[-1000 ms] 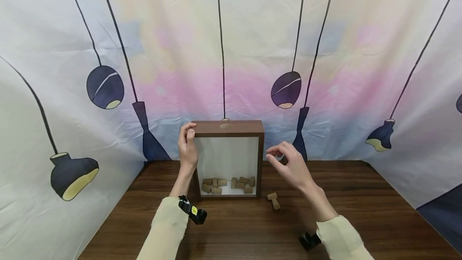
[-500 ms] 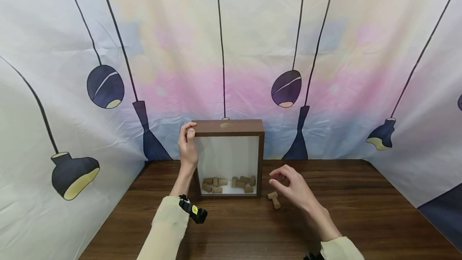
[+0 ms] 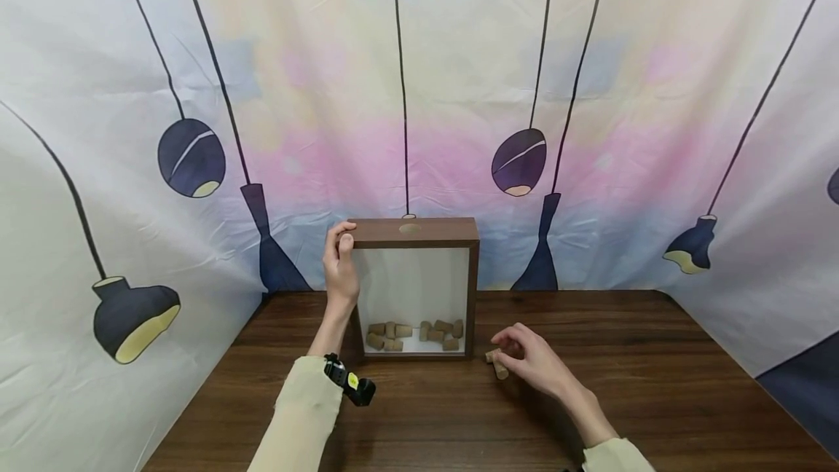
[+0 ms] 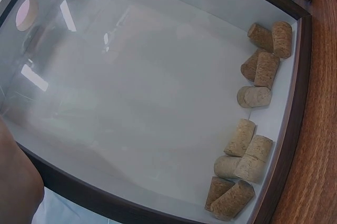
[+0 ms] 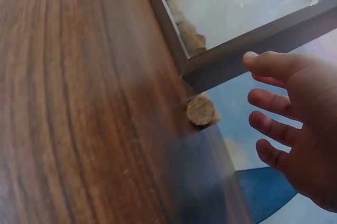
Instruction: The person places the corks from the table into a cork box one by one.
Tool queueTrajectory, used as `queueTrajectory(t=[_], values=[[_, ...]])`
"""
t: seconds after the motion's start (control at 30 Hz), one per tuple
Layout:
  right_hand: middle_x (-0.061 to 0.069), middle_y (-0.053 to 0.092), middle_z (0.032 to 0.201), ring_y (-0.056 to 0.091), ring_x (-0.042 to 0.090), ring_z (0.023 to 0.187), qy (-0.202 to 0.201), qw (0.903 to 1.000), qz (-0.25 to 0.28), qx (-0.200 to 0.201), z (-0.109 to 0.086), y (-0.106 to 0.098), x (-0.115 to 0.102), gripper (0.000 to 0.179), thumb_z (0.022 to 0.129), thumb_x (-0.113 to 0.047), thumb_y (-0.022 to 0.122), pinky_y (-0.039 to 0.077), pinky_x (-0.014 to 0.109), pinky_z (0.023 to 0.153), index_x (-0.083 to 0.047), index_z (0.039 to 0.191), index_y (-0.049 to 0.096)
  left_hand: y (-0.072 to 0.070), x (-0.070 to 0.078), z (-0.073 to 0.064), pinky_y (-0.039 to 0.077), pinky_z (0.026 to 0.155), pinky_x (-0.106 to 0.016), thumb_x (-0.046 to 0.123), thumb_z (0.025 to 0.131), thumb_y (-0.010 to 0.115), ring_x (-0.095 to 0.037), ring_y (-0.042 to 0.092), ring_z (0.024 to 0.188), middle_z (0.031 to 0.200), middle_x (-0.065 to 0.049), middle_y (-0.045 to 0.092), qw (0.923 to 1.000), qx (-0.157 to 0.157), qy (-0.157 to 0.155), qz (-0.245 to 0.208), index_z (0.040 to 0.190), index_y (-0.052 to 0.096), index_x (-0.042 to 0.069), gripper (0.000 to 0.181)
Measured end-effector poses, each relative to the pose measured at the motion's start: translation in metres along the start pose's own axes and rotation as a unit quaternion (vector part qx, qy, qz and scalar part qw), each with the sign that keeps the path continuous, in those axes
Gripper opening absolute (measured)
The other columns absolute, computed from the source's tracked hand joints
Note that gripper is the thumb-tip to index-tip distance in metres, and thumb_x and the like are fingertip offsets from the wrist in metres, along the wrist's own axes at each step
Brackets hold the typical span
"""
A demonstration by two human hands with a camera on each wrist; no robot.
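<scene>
A shallow wooden display box (image 3: 448, 230) with a clear front stands upright on the table. My left hand (image 3: 341, 272) grips its upper left corner, thumb on the front edge and fingers over the top. Inside, several wine corks (image 4: 267, 70) lie along the bottom. The box's top has a round hole (image 3: 410, 228). To the right of the box, two corks (image 3: 501, 371) lie together on the table. My right hand (image 3: 534, 363) hovers right at them with bent, parted fingers, overlapping them in the head view. The right wrist view shows one cork's round end (image 5: 200, 110) apart from the fingers.
The dark wood-grain table (image 3: 419, 421) reaches back to a hanging cloth (image 3: 446, 159) printed with lamps. A black wrist camera (image 3: 357, 387) sits on the left wrist, just in front of the box.
My right hand has come down from beside the box's right edge to the two loose corks on the table. My left hand and the box have stayed in place.
</scene>
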State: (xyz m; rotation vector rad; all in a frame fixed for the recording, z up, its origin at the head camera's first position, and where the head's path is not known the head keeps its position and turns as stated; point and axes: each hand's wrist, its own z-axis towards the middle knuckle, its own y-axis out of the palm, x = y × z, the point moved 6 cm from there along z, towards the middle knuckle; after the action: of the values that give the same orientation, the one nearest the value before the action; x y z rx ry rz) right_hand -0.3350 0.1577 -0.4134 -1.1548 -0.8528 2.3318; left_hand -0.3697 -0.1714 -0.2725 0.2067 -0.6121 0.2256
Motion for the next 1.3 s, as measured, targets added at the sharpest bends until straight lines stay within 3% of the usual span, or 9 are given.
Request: queueTrajectory(t=[0.23,0.5,0.83,1.3], values=[[0.001,0.059,0.097,0.049,0.006,0.077,0.025,0.9982,0.005,-0.054,-0.007,0.008,0.017,0.022,0.090,-0.023,0.072,0.043,0.023,0.068,-0.011,0.108,0.069,0.001,0.001,0.000,0.025,0.076,-0.031,0.010,0.103,0.041,-0.009,0.029,0.075,0.086,0.002,0.035,1.0000,-0.002,-0.002,0.004,0.125,0.053,-0.011,0.033],[0.002,0.058,0.108,0.052,0.005,0.082,0.065,0.9901,0.043,-0.117,-0.016,0.021,0.035,0.030,0.092,-0.026,0.071,0.046,0.024,0.071,-0.014,0.118,0.067,0.003,0.002,-0.002,0.026,0.079,-0.032,0.013,0.103,0.042,-0.010,0.032,0.078,0.089,0.003,0.038,0.9999,-0.009,-0.006,0.005,0.126,0.053,-0.010,0.035],[0.002,0.061,0.107,0.052,0.004,0.075,0.073,0.9909,0.041,-0.106,-0.012,0.020,0.039,0.023,0.088,-0.025,0.075,0.046,0.024,0.066,-0.014,0.107,0.066,0.001,0.002,0.000,0.025,0.077,-0.032,0.011,0.103,0.041,-0.011,0.031,0.077,0.088,0.003,0.037,1.0000,-0.004,-0.002,0.000,0.126,0.053,-0.011,0.034],[0.001,0.067,0.106,0.053,0.003,0.070,0.067,0.9919,0.036,-0.101,-0.011,0.019,0.039,0.023,0.087,-0.026,0.076,0.046,0.024,0.061,-0.015,0.105,0.067,0.001,0.000,0.000,0.026,0.080,-0.032,0.011,0.102,0.041,-0.013,0.034,0.082,0.092,0.006,0.041,1.0000,-0.005,-0.004,-0.005,0.126,0.053,-0.011,0.035]])
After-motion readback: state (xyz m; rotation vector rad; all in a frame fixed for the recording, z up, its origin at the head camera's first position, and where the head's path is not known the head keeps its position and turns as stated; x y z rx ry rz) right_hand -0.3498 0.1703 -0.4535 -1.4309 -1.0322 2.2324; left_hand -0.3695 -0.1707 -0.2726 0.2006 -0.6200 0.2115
